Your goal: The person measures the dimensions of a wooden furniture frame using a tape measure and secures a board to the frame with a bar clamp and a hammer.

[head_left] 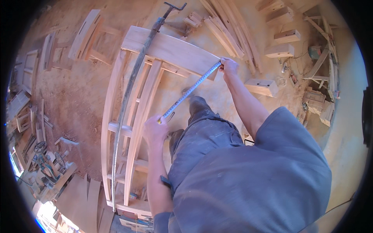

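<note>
A tape measure's extended blade (193, 87) runs slantwise between my two hands. My left hand (154, 131) is closed round its case, of which only a little yellow shows. At the far end of the blade, my right hand (228, 66) pinches the tip by the right corner of a wide pale board (167, 46). That board forms the far end of a wooden frame with long rails (143, 116) and short crosspieces (120, 128). A long metal bar clamp (134, 73) lies lengthwise over the frame, its screw handle (175, 6) sticking out past the wide board.
Long planks (233, 29) lie beyond the frame at right. Wooden blocks (261, 87) stand on the dusty floor, with cables and tools near the right wall. At left are more wooden assemblies (84, 35), a wheeled machine (48, 165) and sheet offcuts (77, 198).
</note>
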`<state>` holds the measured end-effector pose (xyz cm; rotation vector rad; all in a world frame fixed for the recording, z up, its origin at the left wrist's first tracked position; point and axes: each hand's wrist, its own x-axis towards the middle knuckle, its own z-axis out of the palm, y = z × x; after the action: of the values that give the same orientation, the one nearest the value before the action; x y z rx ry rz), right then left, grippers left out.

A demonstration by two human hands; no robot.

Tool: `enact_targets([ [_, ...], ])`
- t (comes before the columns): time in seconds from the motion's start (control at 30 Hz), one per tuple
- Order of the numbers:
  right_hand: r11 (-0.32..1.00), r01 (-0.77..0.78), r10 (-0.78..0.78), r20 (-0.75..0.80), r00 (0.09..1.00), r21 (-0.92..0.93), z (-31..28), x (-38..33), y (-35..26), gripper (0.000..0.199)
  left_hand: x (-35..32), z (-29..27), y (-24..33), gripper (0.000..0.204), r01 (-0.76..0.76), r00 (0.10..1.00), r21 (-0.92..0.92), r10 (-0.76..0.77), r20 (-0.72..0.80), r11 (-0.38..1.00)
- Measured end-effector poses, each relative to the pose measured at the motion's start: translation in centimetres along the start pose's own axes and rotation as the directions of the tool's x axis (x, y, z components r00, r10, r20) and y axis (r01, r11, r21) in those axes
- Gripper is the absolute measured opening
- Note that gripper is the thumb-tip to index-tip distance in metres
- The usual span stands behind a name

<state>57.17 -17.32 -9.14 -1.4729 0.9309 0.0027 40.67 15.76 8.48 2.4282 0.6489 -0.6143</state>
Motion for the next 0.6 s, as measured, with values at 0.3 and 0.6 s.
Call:
enact_targets([
  [0.3, 0.996, 0.070, -0.064, -0.109, 0.992, 0.052, -2.4, -5.8, 5.7, 0.011, -7.9, -4.4, -24.0, 0.022, 0.021, 0.983, 0.019, -0.017, -0.184, 1.000],
  [0.6, 0.760, -0.392, 0.580, 0.267, 0.770, -0.518, -6.4, -28.3, 28.9, 0.020, -17.0, -10.1, -40.2, 0.026, 0.137, 0.978, -0.091, -0.149, -0.143, 0.986],
])
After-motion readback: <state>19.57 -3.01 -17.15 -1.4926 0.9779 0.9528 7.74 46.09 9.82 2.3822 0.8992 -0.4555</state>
